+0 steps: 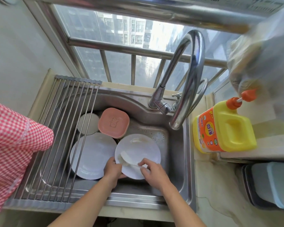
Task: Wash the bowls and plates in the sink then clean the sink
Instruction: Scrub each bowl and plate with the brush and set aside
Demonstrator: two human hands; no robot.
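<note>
White plate point(138, 154) sits tilted in the sink point(175, 161), right of the second plate point(92, 154). Your left hand point(112, 169) grips its rim; right hand point(152, 169) fingers pinch a cloth point(129, 161) on it. Wet rim could slip and chip against the second plate.

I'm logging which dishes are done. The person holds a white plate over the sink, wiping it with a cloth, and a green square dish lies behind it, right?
Not quite: in the head view the square dish is pink, not green. The rest holds: left hand holds the white plate, right hand wipes with the cloth.
</note>
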